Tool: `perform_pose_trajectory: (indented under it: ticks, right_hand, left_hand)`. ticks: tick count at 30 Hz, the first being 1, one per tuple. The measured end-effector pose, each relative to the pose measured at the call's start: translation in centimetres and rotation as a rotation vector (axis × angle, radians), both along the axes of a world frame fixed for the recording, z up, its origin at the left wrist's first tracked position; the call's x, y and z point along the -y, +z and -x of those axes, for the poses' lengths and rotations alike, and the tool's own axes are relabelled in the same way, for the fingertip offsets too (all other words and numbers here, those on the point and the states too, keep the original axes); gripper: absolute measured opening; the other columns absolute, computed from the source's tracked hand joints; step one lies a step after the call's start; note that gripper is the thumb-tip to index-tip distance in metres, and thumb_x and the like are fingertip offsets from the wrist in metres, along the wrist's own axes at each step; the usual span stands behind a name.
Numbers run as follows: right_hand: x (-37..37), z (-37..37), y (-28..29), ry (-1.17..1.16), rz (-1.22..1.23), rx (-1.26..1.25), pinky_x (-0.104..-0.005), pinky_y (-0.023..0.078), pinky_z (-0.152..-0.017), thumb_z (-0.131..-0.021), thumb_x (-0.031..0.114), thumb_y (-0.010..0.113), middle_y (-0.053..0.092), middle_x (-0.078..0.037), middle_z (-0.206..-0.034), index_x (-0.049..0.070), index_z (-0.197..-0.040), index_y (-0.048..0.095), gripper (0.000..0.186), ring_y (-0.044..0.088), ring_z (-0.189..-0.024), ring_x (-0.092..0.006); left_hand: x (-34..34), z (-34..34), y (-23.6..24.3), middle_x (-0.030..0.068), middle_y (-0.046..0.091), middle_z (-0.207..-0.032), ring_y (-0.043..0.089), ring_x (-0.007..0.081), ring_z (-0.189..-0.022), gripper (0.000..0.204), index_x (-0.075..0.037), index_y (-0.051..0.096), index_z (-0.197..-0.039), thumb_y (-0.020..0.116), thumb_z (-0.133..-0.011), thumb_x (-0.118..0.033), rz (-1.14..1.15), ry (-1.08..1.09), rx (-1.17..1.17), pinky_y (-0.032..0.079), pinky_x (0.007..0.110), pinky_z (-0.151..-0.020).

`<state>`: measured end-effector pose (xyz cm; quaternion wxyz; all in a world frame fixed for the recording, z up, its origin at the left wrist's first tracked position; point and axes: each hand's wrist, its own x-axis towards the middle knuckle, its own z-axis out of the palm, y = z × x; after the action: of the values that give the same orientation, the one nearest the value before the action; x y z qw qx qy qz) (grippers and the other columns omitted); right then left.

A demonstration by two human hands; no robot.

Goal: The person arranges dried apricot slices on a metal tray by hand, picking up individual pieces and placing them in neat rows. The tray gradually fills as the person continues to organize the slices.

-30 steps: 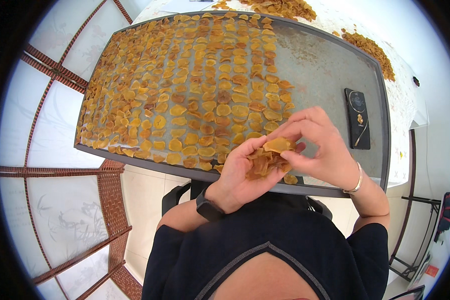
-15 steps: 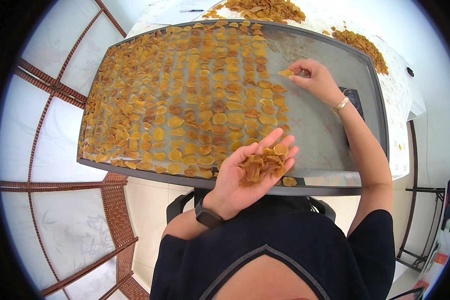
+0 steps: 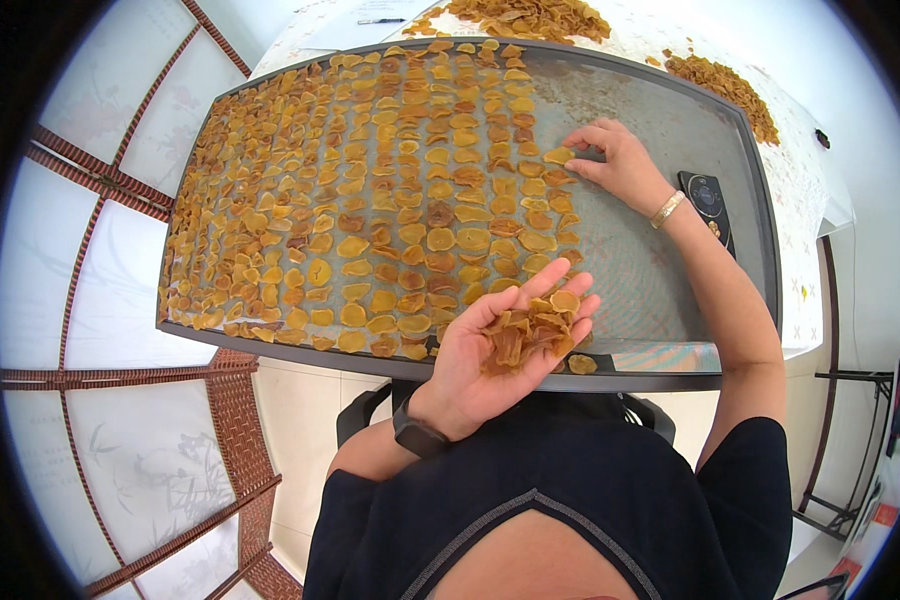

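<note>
My left hand (image 3: pixel 465 365) is cupped palm up over the tray's front part, holding a pile of amber dried slices (image 3: pixel 520 330), with its fingertips curled slightly up. My right hand (image 3: pixel 620 170) pinches a single yellow slice (image 3: pixel 556 156) at the right edge of the laid-out rows (image 3: pixel 400 200). These rows of thin slices cover the left and middle of a large dark-framed tray (image 3: pixel 650 290). On the tray's right part lies a flat black rectangular device (image 3: pixel 703 200), partly behind my right wrist.
Two heaps of slices (image 3: pixel 530 18) (image 3: pixel 720 90) lie on the white table (image 3: pixel 805 250) beyond the tray, near papers and a pen (image 3: pixel 380 21). A panelled folding screen (image 3: pixel 130 450) stands at the left, a black chair (image 3: pixel 360 410) under the tray, a metal stand (image 3: pixel 840 450) at the right.
My right hand has left my left palm and moved up and rightward with a slice, then slightly left and down to the rows. My left hand has turned more open, still holding the pile.
</note>
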<state>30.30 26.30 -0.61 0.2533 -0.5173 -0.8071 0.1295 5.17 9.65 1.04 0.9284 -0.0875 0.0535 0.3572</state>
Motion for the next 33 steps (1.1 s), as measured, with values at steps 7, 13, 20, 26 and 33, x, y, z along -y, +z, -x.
perform_pose_trajectory:
  ticks: [7, 13, 20, 26, 33]
  right_hand:
    - [0.3, 0.1, -0.1, -0.001, 0.016, -0.023, -0.0374, 0.05, -0.085, -0.082, 0.017, 0.075, 0.061, -0.009, -0.096, 0.01, -0.106, 0.069, 0.025, 0.061, -0.094, -0.0256]
    - [0.4, -0.3, 0.5, -0.013, 0.154, -0.193, -0.0323, 0.052, -0.076, -0.083, 0.013, 0.073, 0.063, -0.007, -0.09, 0.005, -0.108, 0.069, 0.026, 0.062, -0.082, -0.0193]
    - [0.3, -0.3, -0.1, -0.063, 0.187, -0.191, -0.0274, 0.05, -0.072, -0.087, 0.013, 0.072, 0.062, -0.003, -0.091, 0.003, -0.097, 0.069, 0.015, 0.059, -0.078, -0.0113]
    - [0.3, 0.3, -0.1, -0.11, 0.135, -0.141, -0.0303, 0.051, -0.072, -0.083, 0.015, 0.075, 0.063, -0.006, -0.087, 0.002, -0.089, 0.069, 0.015, 0.06, -0.077, -0.0156]
    - [0.7, 0.4, -0.5, -0.117, 0.095, -0.198, -0.0337, 0.05, -0.072, -0.085, 0.019, 0.073, 0.064, -0.01, -0.087, 0.002, -0.09, 0.07, 0.018, 0.06, -0.079, -0.0198]
  left_hand:
    - [0.0, -0.1, 0.1, 0.0196, 0.032, -0.156, 0.03, 0.0345, -0.145, 0.056, -0.003, 0.032, -0.152, 0.041, -0.1, -0.02, 0.007, -0.008, -0.027, 0.025, 0.046, -0.121]
    - [0.0, -0.2, 0.0, 0.019, 0.033, -0.156, 0.03, 0.0356, -0.145, 0.056, -0.002, 0.033, -0.151, 0.042, -0.099, -0.021, -0.013, -0.018, -0.05, 0.025, 0.046, -0.12]
    - [0.0, -0.2, -0.1, 0.0191, 0.033, -0.156, 0.03, 0.0359, -0.145, 0.056, -0.002, 0.034, -0.151, 0.043, -0.099, -0.021, -0.004, -0.028, -0.044, 0.025, 0.047, -0.121]
    - [0.0, -0.2, -0.2, 0.0191, 0.033, -0.156, 0.031, 0.036, -0.145, 0.056, -0.002, 0.034, -0.151, 0.044, -0.099, -0.021, -0.004, -0.027, -0.045, 0.025, 0.047, -0.121]
    - [-0.1, -0.2, -0.2, 0.0186, 0.032, -0.157, 0.03, 0.0352, -0.145, 0.056, -0.004, 0.034, -0.151, 0.044, -0.098, -0.02, 0.021, 0.006, -0.012, 0.026, 0.047, -0.12]
